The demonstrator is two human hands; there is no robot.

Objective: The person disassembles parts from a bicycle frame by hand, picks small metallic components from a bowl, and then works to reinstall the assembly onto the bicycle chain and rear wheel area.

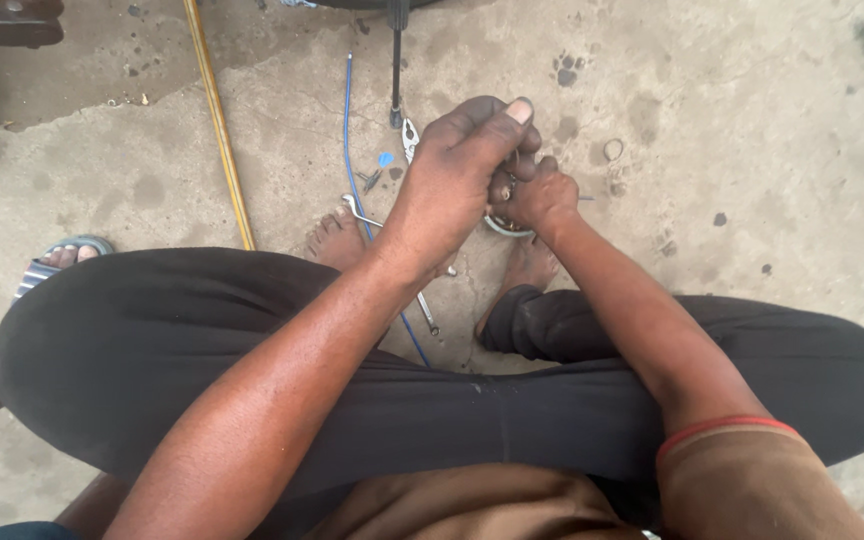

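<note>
Above the bare feet, the left hand and right hand are both clenched on a small grey metal ring, seemingly a clamp, which could slip onto the stained concrete floor.

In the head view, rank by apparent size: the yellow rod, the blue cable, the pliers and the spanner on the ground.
1. Yellow rod, longest, runs out of frame.
2. Blue cable, partly hidden by the left hand.
3. Spanner and pliers: both partly hidden, too alike to rank.
</note>
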